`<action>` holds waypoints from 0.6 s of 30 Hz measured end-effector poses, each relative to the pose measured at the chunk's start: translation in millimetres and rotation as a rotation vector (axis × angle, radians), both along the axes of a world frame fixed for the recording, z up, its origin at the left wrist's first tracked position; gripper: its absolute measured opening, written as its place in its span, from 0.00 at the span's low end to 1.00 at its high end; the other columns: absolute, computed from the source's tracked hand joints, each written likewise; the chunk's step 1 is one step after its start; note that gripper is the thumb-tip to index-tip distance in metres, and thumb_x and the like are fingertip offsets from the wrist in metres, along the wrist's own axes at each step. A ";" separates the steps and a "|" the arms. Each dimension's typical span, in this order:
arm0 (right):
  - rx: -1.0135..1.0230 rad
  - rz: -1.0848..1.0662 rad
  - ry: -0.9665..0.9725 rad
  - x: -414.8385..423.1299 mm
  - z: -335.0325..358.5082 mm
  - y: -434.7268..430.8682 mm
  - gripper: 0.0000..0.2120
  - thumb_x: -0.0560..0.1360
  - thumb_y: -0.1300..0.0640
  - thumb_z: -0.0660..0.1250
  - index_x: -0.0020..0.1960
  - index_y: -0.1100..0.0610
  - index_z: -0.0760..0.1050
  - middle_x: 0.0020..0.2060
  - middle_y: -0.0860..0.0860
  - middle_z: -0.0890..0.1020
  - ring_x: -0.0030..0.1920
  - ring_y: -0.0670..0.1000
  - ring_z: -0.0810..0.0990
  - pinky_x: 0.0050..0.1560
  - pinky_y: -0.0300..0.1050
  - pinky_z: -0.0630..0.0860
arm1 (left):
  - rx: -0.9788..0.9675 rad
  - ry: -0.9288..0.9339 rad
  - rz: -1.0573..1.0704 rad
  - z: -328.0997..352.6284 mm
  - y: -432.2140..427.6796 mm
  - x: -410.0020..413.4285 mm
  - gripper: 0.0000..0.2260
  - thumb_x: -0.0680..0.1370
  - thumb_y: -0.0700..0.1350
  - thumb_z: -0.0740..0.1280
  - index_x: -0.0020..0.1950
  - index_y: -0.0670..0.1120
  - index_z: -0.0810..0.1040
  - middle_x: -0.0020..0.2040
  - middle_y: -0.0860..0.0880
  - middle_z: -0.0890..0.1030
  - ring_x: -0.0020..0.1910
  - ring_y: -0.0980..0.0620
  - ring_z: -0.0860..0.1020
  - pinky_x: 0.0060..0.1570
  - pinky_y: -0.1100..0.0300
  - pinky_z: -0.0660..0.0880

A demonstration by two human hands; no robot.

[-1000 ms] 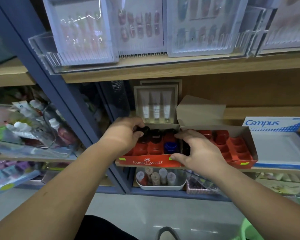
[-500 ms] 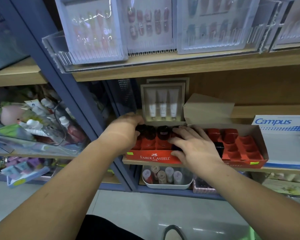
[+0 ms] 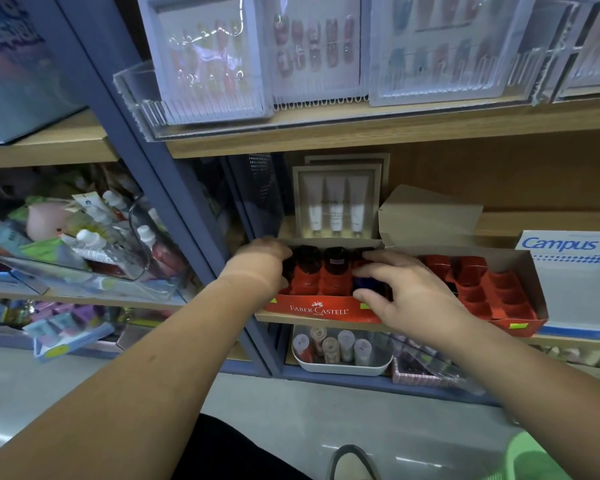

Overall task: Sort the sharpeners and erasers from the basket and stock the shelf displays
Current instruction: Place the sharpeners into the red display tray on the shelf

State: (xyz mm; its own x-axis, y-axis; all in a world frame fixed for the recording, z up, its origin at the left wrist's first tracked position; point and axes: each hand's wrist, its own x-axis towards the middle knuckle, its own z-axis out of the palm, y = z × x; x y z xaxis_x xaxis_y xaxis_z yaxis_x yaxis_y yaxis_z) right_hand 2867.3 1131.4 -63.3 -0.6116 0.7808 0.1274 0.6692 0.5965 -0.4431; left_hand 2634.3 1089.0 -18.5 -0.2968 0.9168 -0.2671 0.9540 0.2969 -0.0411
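Care first: with right hand (image 3: 409,296) pinching blue sharpener (image 3: 369,287), press straight down into red tray (image 3: 305,284); steady Faber-Castell box (image 3: 319,308) with left hand (image 3: 257,268), fingers hidden, grip unclear.

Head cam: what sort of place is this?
Most likely a small retail shop selling stationery and cosmetics. Open shelves hold a Faber-Castell display box of sharpeners, a Campus box beside it, and packs of press-on nails lined up on the level above.
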 end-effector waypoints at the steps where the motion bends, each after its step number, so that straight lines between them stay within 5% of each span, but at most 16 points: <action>1: -0.014 -0.016 0.053 0.4 0.7 -1.2 0.17 0.79 0.42 0.67 0.66 0.41 0.78 0.71 0.40 0.73 0.72 0.47 0.69 0.73 0.49 0.67 | 0.079 -0.029 0.013 -0.8 -2.7 -1.9 0.29 0.78 0.46 0.72 0.78 0.50 0.67 0.71 0.45 0.70 0.64 0.44 0.75 0.61 0.53 0.77; 5: -0.052 -0.055 0.231 -0.8 3.1 -6.7 0.11 0.77 0.46 0.71 0.59 0.43 0.82 0.60 0.40 0.78 0.63 0.44 0.75 0.65 0.43 0.72 | 0.393 -0.295 0.125 0.3 -19.6 -4.2 0.27 0.74 0.54 0.77 0.70 0.50 0.75 0.65 0.51 0.76 0.60 0.49 0.77 0.57 0.56 0.77; 8: -0.157 -0.083 0.417 -10.3 8.1 -16.5 0.07 0.74 0.48 0.76 0.52 0.42 0.83 0.52 0.39 0.83 0.57 0.41 0.79 0.63 0.42 0.75 | 0.483 -0.923 0.373 1.4 -31.1 1.0 0.18 0.74 0.56 0.77 0.55 0.46 0.83 0.48 0.50 0.87 0.45 0.51 0.85 0.49 0.55 0.83; 10: -0.386 -0.087 0.538 -18.2 16.4 -24.8 0.09 0.72 0.51 0.78 0.51 0.46 0.84 0.46 0.42 0.86 0.50 0.41 0.83 0.57 0.43 0.81 | 0.442 -1.232 0.425 0.8 -37.5 4.5 0.17 0.76 0.53 0.75 0.56 0.40 0.81 0.43 0.43 0.87 0.43 0.45 0.87 0.49 0.48 0.84; 15: -1.049 -0.102 0.816 -39.9 33.5 -53.3 0.20 0.70 0.62 0.79 0.59 0.56 0.78 0.47 0.58 0.86 0.44 0.57 0.88 0.44 0.52 0.86 | 0.500 -1.094 0.330 -4.2 -35.2 21.1 0.11 0.77 0.51 0.75 0.45 0.45 0.79 0.35 0.48 0.84 0.35 0.50 0.82 0.38 0.55 0.80; 18: -1.105 -0.239 0.937 -52.3 32.0 -61.0 0.22 0.71 0.68 0.77 0.61 0.56 0.76 0.50 0.59 0.85 0.44 0.57 0.88 0.41 0.50 0.85 | 0.529 -1.035 0.320 -5.4 -32.2 29.0 0.11 0.78 0.53 0.73 0.45 0.46 0.80 0.36 0.49 0.84 0.34 0.53 0.82 0.38 0.56 0.81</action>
